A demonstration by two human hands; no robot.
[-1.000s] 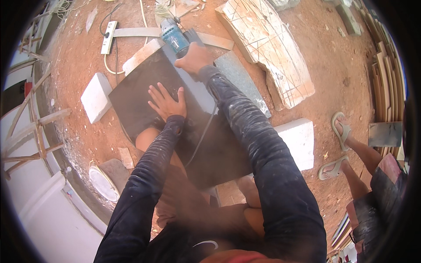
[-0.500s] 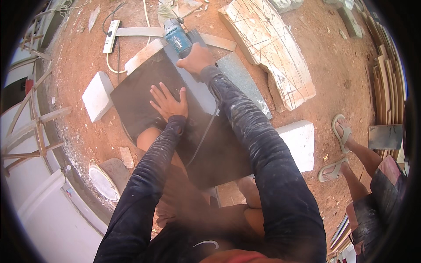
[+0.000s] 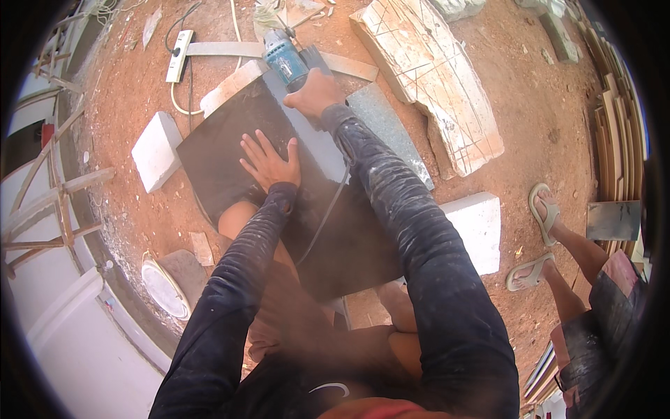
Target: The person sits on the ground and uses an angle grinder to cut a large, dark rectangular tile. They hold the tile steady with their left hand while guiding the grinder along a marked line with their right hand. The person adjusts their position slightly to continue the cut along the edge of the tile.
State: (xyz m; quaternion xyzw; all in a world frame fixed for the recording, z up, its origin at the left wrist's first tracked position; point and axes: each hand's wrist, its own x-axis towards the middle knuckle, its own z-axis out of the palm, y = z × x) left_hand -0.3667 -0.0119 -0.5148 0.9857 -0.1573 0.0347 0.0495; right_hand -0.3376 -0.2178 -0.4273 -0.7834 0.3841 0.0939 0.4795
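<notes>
My left hand (image 3: 272,162) lies open, fingers spread, on a dark polished slab (image 3: 220,143) resting over my bent leg. My right hand (image 3: 317,94) is closed round a teal angle grinder (image 3: 286,63) at the slab's far edge, where a pale dusty band runs along the surface. The grinder's disc end points away from me. A thin cord (image 3: 324,223) crosses the slab from under my right arm, and haze hangs over the lower part. A speckled grey stone strip (image 3: 387,133) lies right of the grinder.
A power strip (image 3: 180,56) lies upper left. White blocks (image 3: 153,150) flank the slab, and a large cracked block (image 3: 426,77) lies beyond. A bucket (image 3: 164,286) is lower left, wooden poles (image 3: 56,181) far left, another person's sandalled feet (image 3: 548,216) at right, beside stacked planks (image 3: 618,153).
The whole view has shifted slightly rightward. Both hands keep their grip and placement, with the grinder still at the slab's far edge.
</notes>
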